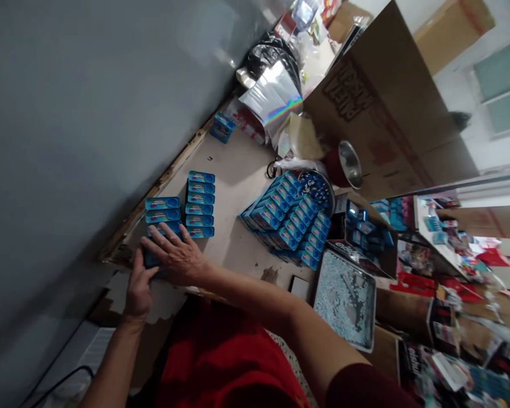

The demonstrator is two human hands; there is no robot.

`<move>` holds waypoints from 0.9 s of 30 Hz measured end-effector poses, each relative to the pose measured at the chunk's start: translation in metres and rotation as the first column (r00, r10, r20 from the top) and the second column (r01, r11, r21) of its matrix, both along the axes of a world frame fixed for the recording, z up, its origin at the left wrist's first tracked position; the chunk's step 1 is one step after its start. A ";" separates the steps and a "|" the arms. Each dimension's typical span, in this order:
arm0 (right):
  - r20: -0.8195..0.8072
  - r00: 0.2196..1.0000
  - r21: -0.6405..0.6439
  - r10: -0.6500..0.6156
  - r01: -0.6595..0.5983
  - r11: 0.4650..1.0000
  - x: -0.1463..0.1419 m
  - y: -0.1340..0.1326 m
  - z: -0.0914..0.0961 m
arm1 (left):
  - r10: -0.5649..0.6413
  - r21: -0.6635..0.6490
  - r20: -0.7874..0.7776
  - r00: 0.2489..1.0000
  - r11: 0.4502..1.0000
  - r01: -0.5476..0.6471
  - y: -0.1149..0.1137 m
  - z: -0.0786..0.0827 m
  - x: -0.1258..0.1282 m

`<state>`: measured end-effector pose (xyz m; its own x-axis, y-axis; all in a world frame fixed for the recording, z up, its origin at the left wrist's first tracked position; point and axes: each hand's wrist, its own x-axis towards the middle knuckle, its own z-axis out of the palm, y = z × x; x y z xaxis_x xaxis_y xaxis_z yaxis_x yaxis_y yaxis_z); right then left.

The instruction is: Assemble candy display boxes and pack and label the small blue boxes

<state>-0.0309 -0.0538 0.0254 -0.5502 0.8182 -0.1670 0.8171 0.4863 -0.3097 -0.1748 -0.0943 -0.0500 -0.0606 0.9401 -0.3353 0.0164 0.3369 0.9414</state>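
My right hand (pixel 176 255) lies flat with its fingers spread on small blue boxes (pixel 164 226) at the table's near corner by the wall. My left hand (pixel 138 289) curls round the near end of the same stack, at the table edge. The boxes under my hands belong to a short row of blue boxes (pixel 162 208). A second, longer row of blue boxes (pixel 200 204) lies right beside it. A loose pile of the same blue boxes (pixel 287 218) sits farther along the table.
A grey wall (pixel 68 113) runs along the table's side. Beyond the pile are a metal bowl of beads (pixel 318 187), a red cup (pixel 344 164), a speckled tray (pixel 346 297), a large cardboard box (pixel 382 96), a lone blue box (pixel 221 127) and a shiny bag (pixel 276 96).
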 end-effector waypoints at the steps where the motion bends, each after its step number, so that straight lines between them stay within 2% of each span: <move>1: -0.004 1.000 0.009 0.008 -0.008 1.000 0.000 0.002 -0.003 | 0.044 -0.012 -0.006 0.999 0.999 -0.044 0.003 -0.002 0.003; 3: -0.015 1.000 0.027 0.020 -0.020 0.999 0.002 0.004 -0.011 | 0.109 -0.046 -0.068 0.992 0.993 -0.112 0.012 -0.008 0.010; 5: -0.030 0.999 0.031 0.038 -0.038 0.999 0.007 0.004 -0.019 | 0.161 -0.052 -0.195 0.968 0.983 -0.174 0.021 -0.015 0.018; 9: -0.106 0.992 0.021 0.065 -0.063 0.998 0.014 0.003 -0.030 | 0.230 0.033 -0.342 0.911 0.972 -0.233 0.030 -0.026 0.029; 11: -0.153 0.987 -0.005 0.051 -0.052 0.999 0.013 0.005 -0.031 | 0.236 0.037 -0.315 0.919 0.971 -0.237 0.031 -0.025 0.029; 15: -0.289 0.957 -0.055 -0.007 -0.010 0.998 0.015 0.000 -0.019 | 0.165 -0.095 -0.171 0.971 0.979 -0.183 0.027 -0.014 0.013; 17: -0.403 0.908 -0.065 -0.111 0.093 0.994 0.024 -0.013 -0.013 | 0.140 -0.119 -0.104 0.985 0.981 -0.152 0.024 -0.007 0.004; 18: -0.466 0.858 -0.097 -0.216 0.194 0.976 0.029 -0.021 -0.011 | 0.145 -0.114 -0.080 0.986 0.982 -0.153 0.023 -0.004 0.000; 19: -0.519 0.776 -0.163 -0.358 0.321 0.933 0.035 -0.029 -0.011 | 0.155 -0.108 -0.062 0.986 0.981 -0.161 0.024 -0.001 -0.003; 20: -0.545 0.664 -0.264 -0.511 0.443 0.857 0.039 -0.037 -0.013 | 0.162 -0.103 -0.043 0.986 0.981 -0.165 0.026 0.001 -0.004; 21: -0.537 0.536 -0.382 -0.652 0.534 0.754 0.042 -0.043 -0.016 | 0.158 -0.101 -0.018 0.987 0.982 -0.159 0.029 0.002 -0.004; 22: -0.504 0.414 -0.494 -0.758 0.582 0.646 0.042 -0.047 -0.021 | 0.141 -0.102 0.017 0.990 0.985 -0.138 0.034 0.003 -0.003; 23: -0.466 0.326 -0.589 -0.823 0.580 0.563 0.040 -0.049 -0.027 | 0.112 -0.105 0.060 0.992 0.989 -0.105 0.039 0.003 0.000; 24: -0.443 0.282 -0.663 -0.851 0.536 0.522 0.036 -0.049 -0.033 | 0.076 -0.112 0.102 0.992 0.992 -0.064 0.044 0.003 0.002; 27: -0.469 0.252 -0.761 -0.846 0.370 0.532 0.010 -0.040 -0.050 | 0.021 -0.189 0.149 0.989 0.982 0.007 0.055 0.001 0.009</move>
<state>-0.0205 -0.0941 -0.0247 0.0148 0.8981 -0.4395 0.1091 -0.4383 -0.8922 -0.1660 -0.0389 -0.0493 -0.0027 0.8591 -0.5118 -0.1232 0.5076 0.8527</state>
